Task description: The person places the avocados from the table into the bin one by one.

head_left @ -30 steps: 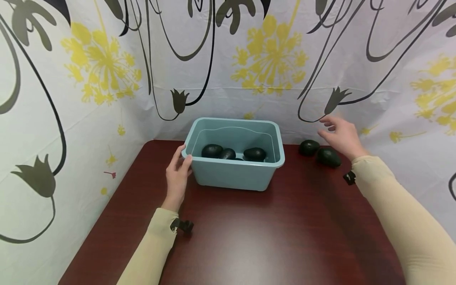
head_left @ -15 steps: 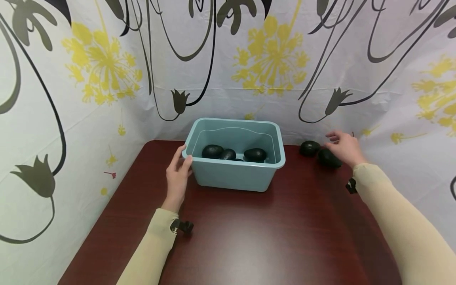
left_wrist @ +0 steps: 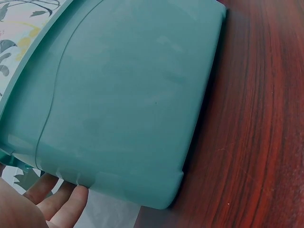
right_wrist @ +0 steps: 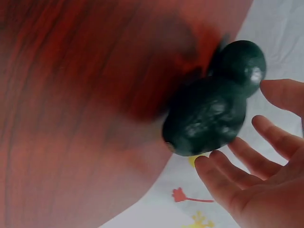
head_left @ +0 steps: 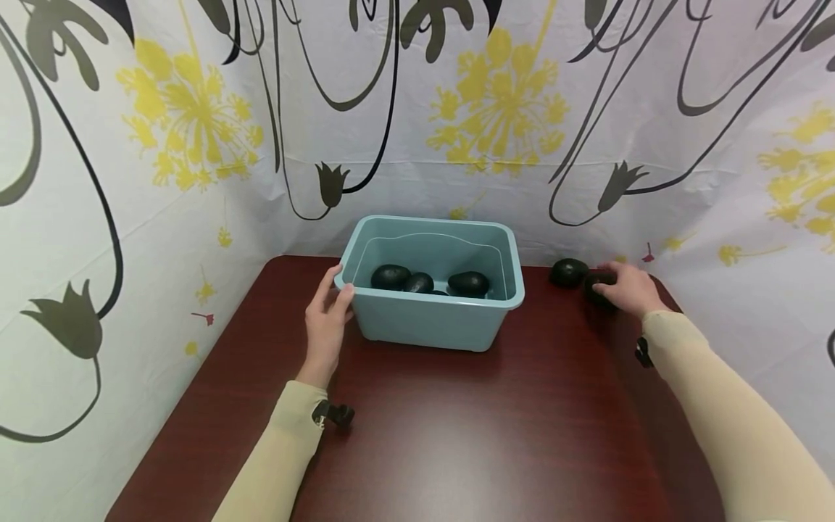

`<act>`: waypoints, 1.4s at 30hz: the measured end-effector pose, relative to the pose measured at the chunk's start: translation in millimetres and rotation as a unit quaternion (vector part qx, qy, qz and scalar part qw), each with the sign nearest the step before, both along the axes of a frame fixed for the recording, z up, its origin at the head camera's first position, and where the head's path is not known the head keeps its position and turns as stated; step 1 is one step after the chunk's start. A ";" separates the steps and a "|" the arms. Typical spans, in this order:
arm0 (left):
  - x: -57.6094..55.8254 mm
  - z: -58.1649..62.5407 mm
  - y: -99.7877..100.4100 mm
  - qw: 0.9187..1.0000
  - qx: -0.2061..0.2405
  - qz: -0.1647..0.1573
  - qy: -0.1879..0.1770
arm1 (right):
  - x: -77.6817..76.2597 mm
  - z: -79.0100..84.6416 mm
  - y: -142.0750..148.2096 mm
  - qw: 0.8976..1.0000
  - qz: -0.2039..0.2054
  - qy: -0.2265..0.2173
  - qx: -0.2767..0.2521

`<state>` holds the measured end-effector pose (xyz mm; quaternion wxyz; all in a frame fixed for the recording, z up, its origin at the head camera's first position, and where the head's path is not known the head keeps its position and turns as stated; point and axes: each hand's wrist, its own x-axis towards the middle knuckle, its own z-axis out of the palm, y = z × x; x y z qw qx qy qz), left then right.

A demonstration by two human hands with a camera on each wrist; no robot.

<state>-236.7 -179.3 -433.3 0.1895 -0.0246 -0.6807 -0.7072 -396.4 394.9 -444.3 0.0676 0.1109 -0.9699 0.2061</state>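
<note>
A light blue plastic bin (head_left: 427, 322) stands at the back middle of the table, with several dark avocados (head_left: 468, 283) inside. My left hand (head_left: 324, 326) holds the bin's left front corner; in the left wrist view, its fingertips (left_wrist: 78, 192) lie against the outer wall below the rim. Two more avocados rest side by side at the table's back right. Over the nearer avocado (right_wrist: 206, 116) is my right hand (head_left: 629, 290). Its fingers are spread and slightly bent around that avocado in the right wrist view, the thumb close to the farther avocado (head_left: 568, 272).
A dark red-brown wooden table (head_left: 470, 435) lies under everything. White fabric (head_left: 417, 145) with grey and yellow plant prints hangs behind and at both sides, close to the table's edges. Each wrist wears a small black camera (head_left: 333, 414).
My right hand has moved down onto the nearer of the two loose avocados. The left hand and the bin have stayed in place.
</note>
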 end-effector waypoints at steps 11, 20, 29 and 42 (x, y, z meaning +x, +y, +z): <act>-0.7 0.6 0.7 1.000 -0.003 0.000 0.002 | -0.8 -14.6 6.3 0.998 0.000 -0.031 0.056; -0.4 1.3 1.8 1.000 -0.003 0.000 -0.002 | 9.4 -25.2 10.1 0.996 0.008 -0.073 0.046; -1.7 1.3 0.6 1.000 -0.004 0.002 0.007 | 8.3 -26.2 12.4 0.999 -0.008 -0.045 0.012; -8.1 -11.0 -2.0 1.000 -0.003 0.003 0.000 | 17.1 -31.0 10.9 1.000 -0.027 0.001 -0.006</act>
